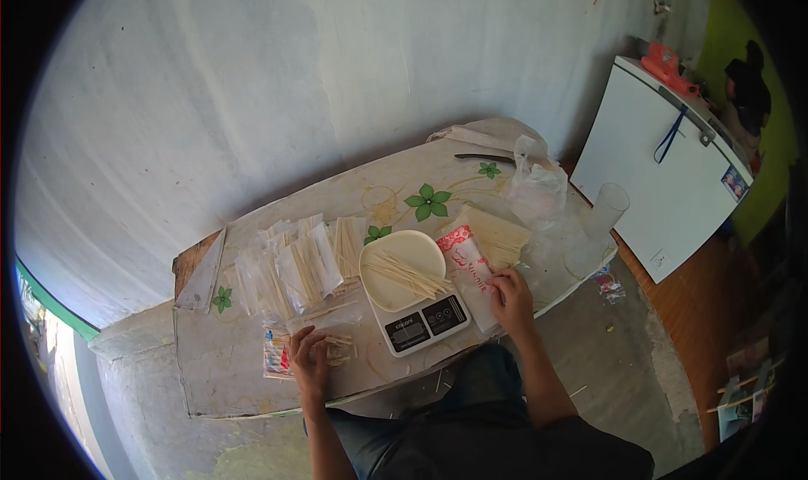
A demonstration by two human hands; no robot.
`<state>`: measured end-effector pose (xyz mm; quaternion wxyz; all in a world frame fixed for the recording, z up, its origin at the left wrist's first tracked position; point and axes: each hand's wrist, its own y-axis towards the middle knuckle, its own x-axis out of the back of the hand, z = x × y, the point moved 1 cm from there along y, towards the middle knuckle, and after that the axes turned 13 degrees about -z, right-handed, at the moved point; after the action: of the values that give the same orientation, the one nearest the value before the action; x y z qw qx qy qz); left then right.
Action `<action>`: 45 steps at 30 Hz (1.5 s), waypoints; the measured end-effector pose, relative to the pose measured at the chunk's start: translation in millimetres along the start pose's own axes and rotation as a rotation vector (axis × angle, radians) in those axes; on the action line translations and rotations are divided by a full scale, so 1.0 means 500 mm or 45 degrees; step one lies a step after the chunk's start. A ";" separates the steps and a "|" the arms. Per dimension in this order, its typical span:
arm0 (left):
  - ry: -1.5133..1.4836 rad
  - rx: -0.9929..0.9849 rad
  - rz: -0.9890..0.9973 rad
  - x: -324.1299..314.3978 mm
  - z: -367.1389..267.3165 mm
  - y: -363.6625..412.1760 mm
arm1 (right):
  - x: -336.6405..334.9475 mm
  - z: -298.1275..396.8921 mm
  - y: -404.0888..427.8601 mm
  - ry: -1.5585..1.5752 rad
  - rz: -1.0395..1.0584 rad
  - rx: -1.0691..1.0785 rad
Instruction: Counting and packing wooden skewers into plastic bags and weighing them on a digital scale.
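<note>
My left hand (308,361) rests over a colourful printed packet (276,357) and some short stick pieces (341,349) near the table's front edge; its fingertips are partly hidden. A white Cocani kitchen scale (413,328) stands between my hands. On it sits a cream plastic tray (385,246) with a loose bunch of thin wooden sticks (407,275). My right hand (514,300) touches the right side of a stack of clear plastic bags with red print (470,268). Whether its fingers pinch a bag is unclear. Clear bags filled with sticks (309,268) lie left of the scale.
More pale sticks (499,234) lie behind the printed bags. Farther right are a crumpled plastic bag (536,186), a clear cup (609,205) and a dark-handled tool (485,158). A white chest freezer (656,158) stands beyond the flower-patterned table cover (233,366).
</note>
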<state>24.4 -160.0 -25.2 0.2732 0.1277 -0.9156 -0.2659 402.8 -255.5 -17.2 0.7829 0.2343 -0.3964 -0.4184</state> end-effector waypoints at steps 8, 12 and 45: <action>-0.243 -0.666 0.335 -0.112 -0.276 -0.008 | 0.006 -0.007 -0.016 0.076 -0.219 0.114; -0.063 -0.896 0.605 -0.274 -0.348 -0.073 | 0.006 -0.009 -0.016 0.090 -0.295 0.105; -0.798 -0.160 0.222 -0.286 -0.399 0.025 | -0.001 -0.006 -0.011 -0.185 -0.138 0.040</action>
<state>253.8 -178.9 61.5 0.0072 -0.0565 -0.9444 -0.3239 402.4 -258.0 -23.1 0.7246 0.2367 -0.4454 -0.4696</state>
